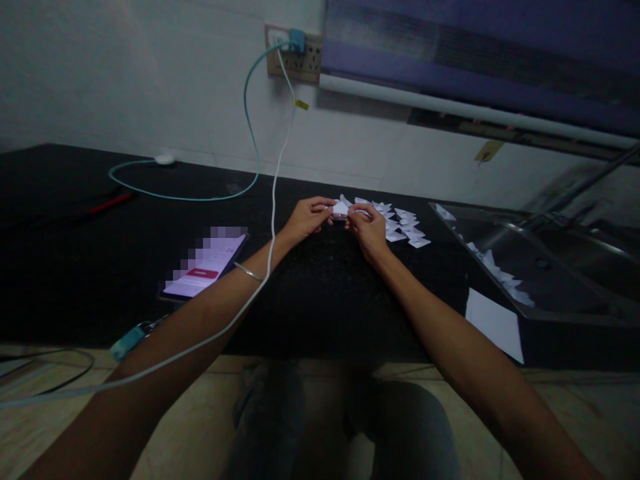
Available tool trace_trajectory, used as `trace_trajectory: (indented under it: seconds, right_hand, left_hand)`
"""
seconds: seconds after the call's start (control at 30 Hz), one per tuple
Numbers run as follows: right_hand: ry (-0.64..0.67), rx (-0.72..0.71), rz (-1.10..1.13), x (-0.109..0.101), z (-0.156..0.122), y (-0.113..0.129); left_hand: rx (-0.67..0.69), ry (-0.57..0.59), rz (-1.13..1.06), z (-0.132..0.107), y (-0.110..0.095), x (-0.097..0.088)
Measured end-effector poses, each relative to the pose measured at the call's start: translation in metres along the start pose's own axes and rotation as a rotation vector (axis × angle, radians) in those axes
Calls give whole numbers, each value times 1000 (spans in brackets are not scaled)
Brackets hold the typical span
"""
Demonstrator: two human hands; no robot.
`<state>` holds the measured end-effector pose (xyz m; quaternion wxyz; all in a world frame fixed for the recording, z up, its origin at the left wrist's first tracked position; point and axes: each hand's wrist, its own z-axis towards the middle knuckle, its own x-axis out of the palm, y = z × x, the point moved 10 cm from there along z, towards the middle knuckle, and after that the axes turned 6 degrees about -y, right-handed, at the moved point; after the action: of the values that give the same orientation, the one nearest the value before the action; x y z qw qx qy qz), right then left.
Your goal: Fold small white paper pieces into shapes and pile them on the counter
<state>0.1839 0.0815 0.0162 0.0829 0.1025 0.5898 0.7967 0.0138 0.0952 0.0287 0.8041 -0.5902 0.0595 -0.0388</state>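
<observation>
Left hand and right hand meet above the counter, fingers pinched on a small white paper between them, beside a pile. The phone screen is unreadable.

Small white folded paper pc, over black counter, beside similar pcs

One view only — a head-worn camera looking forward and down across the black counter toward the white wall; left hand and right hand meet mid-frame on a paper piece, arms outstretched.
</observation>
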Motion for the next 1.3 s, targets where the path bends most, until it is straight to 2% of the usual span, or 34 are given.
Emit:
trace_trajectory:
  seconds: [0.27,0.47,0.67,0.87,1.1,1.2,1.3]
  right_hand:
    - [-24,-4,3,-2,1,1]
    - [-18,-46,8,-3,-2,8]
    - [9,-25,15,2,-4,6]
    - [22,-6,-20,6,-5,3]
    - [-17,-28,75,0,-6,12]
    - [-51,-68,47,-4,-5,14]
    - [-60,-167,-38,-4,-5,23]
  left_hand:
    - [51,-13,52,0,-6,-3]
    - [-5,-21,-11,-8,-15,1]
    - [-14,108,60,-7,-5,13]
    - [26,109,112,-7,-11,8]
    - [26,182,-19,-7,-8,18]
    - [7,152,-44,-5,-4,16]
    - [-38,88,-85,-3,-1,10]
